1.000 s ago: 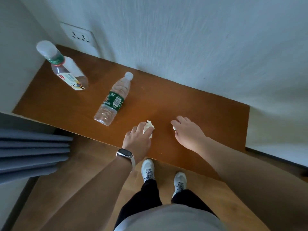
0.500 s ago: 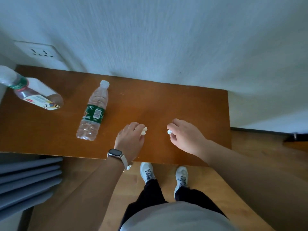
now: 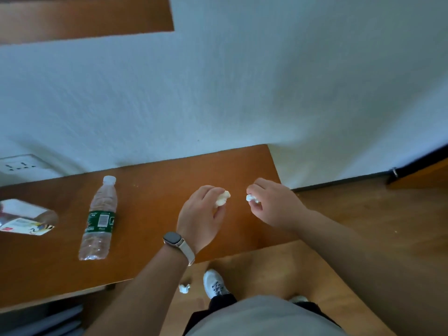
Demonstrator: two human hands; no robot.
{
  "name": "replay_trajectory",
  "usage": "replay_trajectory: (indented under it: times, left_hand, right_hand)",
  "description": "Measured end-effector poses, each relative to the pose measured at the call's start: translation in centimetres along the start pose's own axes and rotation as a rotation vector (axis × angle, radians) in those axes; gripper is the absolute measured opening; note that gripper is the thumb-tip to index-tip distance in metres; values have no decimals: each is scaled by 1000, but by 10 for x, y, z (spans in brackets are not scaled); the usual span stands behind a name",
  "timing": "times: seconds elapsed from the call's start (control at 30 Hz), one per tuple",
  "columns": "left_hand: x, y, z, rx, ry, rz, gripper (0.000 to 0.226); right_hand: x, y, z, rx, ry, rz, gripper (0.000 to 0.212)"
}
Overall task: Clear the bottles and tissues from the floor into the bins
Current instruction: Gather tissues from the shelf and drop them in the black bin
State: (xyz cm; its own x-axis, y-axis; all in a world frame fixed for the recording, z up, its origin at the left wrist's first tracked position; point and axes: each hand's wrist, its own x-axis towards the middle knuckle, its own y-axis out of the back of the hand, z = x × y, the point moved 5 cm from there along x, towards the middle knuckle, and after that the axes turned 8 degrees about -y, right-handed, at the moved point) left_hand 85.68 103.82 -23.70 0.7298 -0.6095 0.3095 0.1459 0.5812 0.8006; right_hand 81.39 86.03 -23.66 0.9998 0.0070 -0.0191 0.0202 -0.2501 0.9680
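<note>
While two crumpled tissues are already picked up, none of the litter can be seen to have reached a bin, and no bin is in view. One tissue wad (image 3: 222, 198) is pinched between the thumb and curled fingers of the left hand (image 3: 200, 217), held just above the brown surface (image 3: 150, 190). A smaller wad (image 3: 250, 198) is pinched at the fingertips of the right hand (image 3: 276, 207), near the surface's right edge. The two hands are close together but apart. Neither wad touches the wood. Left to do, by my reckoning: most of the job. A clear water bottle (image 3: 99, 219) with a green label lies on its side on the surface, cap toward the wall, well to the left of the left hand. A second bottle (image 3: 26, 218) with a white and coloured label lies further left, partly cut off by the frame edge. A third tissue (image 3: 184, 288) sits on the wooden floor (image 3: 351, 214) below the surface's front edge, just beside a white shoe (image 3: 214, 283). Judged stage: early, with the first grab made and carrying to the bins next, then return trips for both bottles and the floor tissue. Surroundings: watch (image 3: 172, 238) on the left wrist, and a wall socket (image 3: 19, 164) above the surface's far left.
</note>
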Motion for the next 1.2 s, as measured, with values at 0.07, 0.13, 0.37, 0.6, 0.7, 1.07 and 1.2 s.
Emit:
replay_trajectory:
  times: [0.07,0.13,0.37,0.6,0.7,1.07,1.2]
  left_hand:
    - [13,-7,21,3,-35,-12,29]
    - [23,-18,42,4,-39,-32,35]
    - [62,-76,165,-14,-119,-124,35]
    - [104,-162,302,-94,-298,-130,34]
    - [115,-197,359,-131,-376,-155,32]
    - [153,-272,519,-223,-737,-267,26]
    - [178,-298,558,-273,-848,-310,26]
  right_hand:
    - [-15,15,22,1,-36,56,13]
    - [-32,30,42,3,-62,102,11]
    - [-126,92,146,58,-178,292,12]
    - [-237,138,270,53,-354,393,16]
    - [-288,155,318,40,-451,404,18]
    - [-428,196,417,49,-803,512,13]
    - [-456,204,443,52,-945,578,9]
